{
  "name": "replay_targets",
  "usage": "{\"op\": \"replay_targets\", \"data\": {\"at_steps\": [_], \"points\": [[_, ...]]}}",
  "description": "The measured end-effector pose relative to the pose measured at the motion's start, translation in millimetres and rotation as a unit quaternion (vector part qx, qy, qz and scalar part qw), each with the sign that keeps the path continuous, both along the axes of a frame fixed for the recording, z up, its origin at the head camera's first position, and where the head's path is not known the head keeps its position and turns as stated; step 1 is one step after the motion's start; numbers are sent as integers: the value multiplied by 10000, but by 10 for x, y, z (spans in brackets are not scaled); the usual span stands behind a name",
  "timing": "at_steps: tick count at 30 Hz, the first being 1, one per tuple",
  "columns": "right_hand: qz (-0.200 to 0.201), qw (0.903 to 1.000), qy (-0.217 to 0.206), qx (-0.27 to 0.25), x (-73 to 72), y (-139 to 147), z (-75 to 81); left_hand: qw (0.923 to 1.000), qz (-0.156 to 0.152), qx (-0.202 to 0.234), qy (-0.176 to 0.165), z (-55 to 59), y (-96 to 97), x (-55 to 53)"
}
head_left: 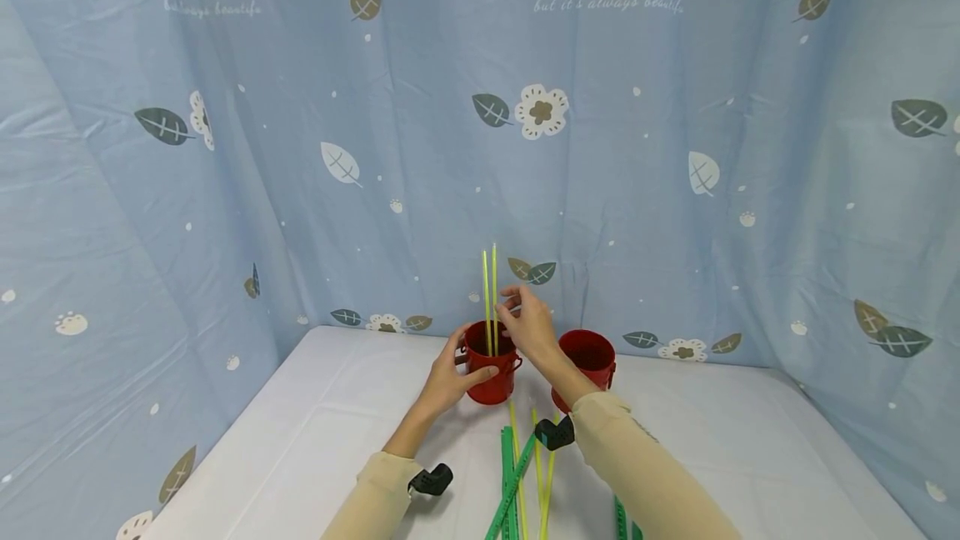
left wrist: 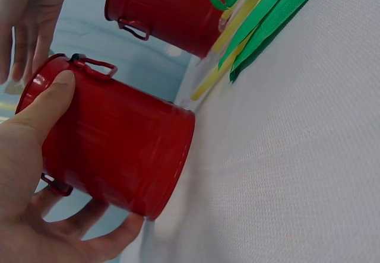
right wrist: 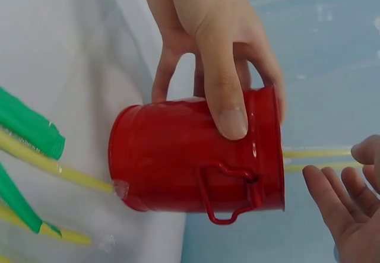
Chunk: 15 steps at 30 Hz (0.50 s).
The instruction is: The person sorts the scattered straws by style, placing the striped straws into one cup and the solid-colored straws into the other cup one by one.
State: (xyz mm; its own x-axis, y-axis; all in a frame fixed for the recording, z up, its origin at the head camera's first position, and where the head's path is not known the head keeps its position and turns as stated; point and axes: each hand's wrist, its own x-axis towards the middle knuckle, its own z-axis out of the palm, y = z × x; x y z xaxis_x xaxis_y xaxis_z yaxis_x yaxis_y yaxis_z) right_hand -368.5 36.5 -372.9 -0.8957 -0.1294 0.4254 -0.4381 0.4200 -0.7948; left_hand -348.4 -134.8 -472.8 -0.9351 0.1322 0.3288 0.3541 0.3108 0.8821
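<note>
My left hand (head_left: 444,380) grips a small red metal bucket (head_left: 491,388) from its left side, thumb across the front near the rim. The bucket stands upright on the white table. Two thin yellow sticks (head_left: 486,294) rise out of it, their lower ends hidden inside. Beside them, above the rim, is my right hand (head_left: 529,325), its fingers loosely bent and spread. In the right wrist view, the right hand (right wrist: 356,200) has thumb and fingers apart around the sticks, with nothing pinched. A wire handle (right wrist: 228,195) shows on the bucket's side.
A second red bucket (head_left: 588,350) stands to the right, partly behind my right forearm. Green strips (head_left: 510,490) and more yellow sticks (head_left: 548,494) lie in front of the buckets. Further green pieces (head_left: 621,517) lie at the lower right. A blue patterned curtain (head_left: 420,148) hangs behind the table.
</note>
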Motion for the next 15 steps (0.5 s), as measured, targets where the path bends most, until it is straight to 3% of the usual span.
{"op": "replay_targets", "data": {"at_steps": [12,15], "points": [[299,9995,66,120,143,173,-17,10000,4,70,5,-14,4,0],[351,9992,29,178,196,212,-35,9999,-30,114,-8,76,26,74]]}}
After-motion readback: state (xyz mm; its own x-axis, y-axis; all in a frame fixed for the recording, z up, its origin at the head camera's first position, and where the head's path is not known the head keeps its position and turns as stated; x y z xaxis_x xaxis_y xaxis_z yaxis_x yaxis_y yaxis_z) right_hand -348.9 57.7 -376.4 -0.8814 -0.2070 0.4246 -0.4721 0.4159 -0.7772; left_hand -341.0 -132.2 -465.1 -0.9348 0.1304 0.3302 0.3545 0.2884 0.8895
